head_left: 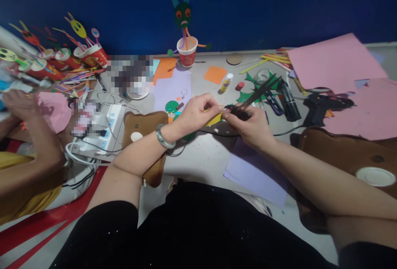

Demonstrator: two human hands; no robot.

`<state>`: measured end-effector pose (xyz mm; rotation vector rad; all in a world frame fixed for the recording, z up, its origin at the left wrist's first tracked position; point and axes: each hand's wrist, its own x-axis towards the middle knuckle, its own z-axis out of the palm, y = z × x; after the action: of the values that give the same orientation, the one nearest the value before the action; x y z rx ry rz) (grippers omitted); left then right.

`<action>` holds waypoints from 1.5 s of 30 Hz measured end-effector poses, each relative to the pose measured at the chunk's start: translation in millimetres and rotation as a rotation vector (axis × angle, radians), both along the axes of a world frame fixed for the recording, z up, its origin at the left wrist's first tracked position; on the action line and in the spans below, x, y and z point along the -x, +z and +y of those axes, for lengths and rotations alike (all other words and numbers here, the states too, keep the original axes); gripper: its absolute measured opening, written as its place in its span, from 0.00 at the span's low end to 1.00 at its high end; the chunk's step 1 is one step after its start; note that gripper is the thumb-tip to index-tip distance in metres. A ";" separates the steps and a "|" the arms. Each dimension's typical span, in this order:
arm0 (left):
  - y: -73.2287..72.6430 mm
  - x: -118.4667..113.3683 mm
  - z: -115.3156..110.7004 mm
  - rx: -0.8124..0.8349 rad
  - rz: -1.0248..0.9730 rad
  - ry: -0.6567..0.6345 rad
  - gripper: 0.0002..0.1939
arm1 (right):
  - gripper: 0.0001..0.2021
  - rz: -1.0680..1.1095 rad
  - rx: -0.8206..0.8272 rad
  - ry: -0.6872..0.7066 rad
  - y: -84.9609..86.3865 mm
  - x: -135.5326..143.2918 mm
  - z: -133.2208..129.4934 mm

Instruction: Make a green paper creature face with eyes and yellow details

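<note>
Both hands meet over the table's middle. My left hand (pixel 198 114), below a jade-coloured bangle (pixel 165 136), has thumb and forefinger pinched on something too small to make out. My right hand (pixel 248 124) is closed round the handles of dark scissors (pixel 260 92), whose blades point away to the upper right. Its fingertips nearly touch those of my left hand. Yellow paper (pixel 214 120) shows beneath the fingers. Left of the hands, a green paper disc (pixel 172 106) lies on a lilac sheet (pixel 170 89); another lilac sheet (pixel 256 171) is below my right hand.
A red cup (pixel 187 57) holds a green-headed figure at the back. A glue stick (pixel 228 82), black markers (pixel 289 101) and a glue gun (pixel 324 105) lie ahead and right. Brown cushions flank the table edge. A power strip (pixel 113 126) and another person's arm (pixel 34 145) are left.
</note>
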<state>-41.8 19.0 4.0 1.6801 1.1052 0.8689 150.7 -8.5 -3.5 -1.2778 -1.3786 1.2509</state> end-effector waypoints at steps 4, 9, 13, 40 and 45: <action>-0.5 -0.5 0.6 0.037 -0.017 -0.018 0.29 | 0.21 0.021 -0.027 -0.024 -3.2 -0.5 1.3; 0.0 -0.6 1.7 0.044 -0.103 0.008 0.30 | 0.19 0.021 -0.015 -0.035 -5.0 -1.4 1.7; 0.3 -0.4 1.8 0.044 -0.133 -0.009 0.31 | 0.18 0.006 -0.014 -0.026 -4.4 -2.4 1.8; 4.1 5.0 4.9 0.204 -0.111 -0.109 0.29 | 0.27 -0.029 -0.041 -0.023 3.4 -1.2 -1.8; 2.7 5.3 4.8 0.222 -0.134 -0.120 0.29 | 0.26 -0.043 -0.055 -0.018 3.7 -1.3 -1.9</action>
<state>-47.1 23.9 6.7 1.4673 0.9630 0.7424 151.9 -10.3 0.1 -1.2835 -1.4197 1.1720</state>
